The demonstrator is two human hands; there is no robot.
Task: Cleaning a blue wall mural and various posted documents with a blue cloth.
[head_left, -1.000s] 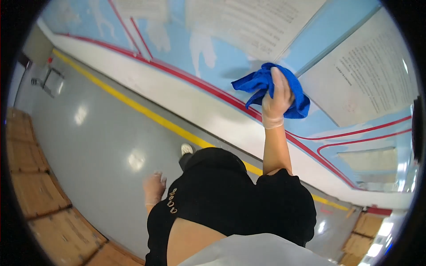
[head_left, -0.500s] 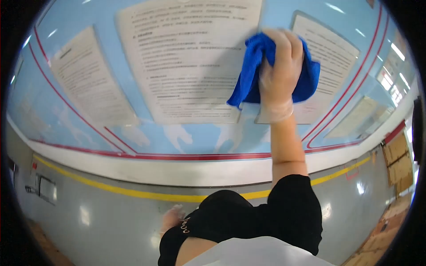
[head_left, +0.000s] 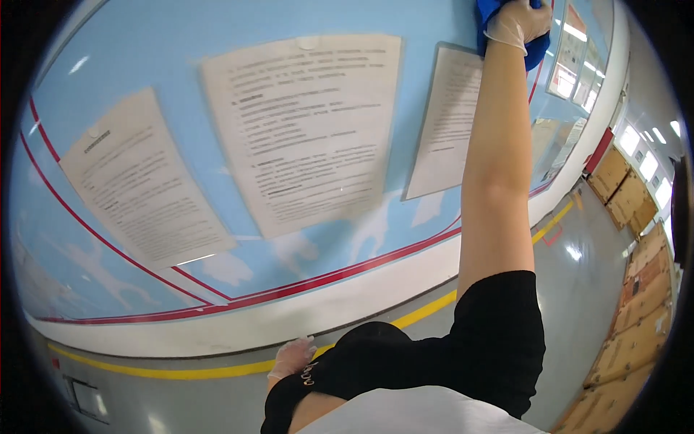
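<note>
High at the upper right, my right hand (head_left: 519, 25) in a clear thin glove presses a blue cloth (head_left: 536, 52) against the light blue wall board (head_left: 434, 18). The top edge of the view cuts off part of the cloth. My right arm is stretched out long and covers part of a printed sheet (head_left: 442, 130) fixed to the board. Low by my body hangs my left hand (head_left: 293, 356), also gloved. Nothing shows in it, and its fingers look loosely apart, away from the board.
A large printed sheet (head_left: 311, 130) is mounted mid-board, with another sheet (head_left: 144, 181) to its left. Red stripes (head_left: 347, 270) run along the board's lower part. Below are a yellow floor line (head_left: 217, 373) and grey floor. Wooden crates (head_left: 629, 340) stand at the right.
My right hand has slid the blue cloth up and to the right, past the right-hand sheet, and the arm has straightened. The view has turned and tilted. My left hand stays low.
</note>
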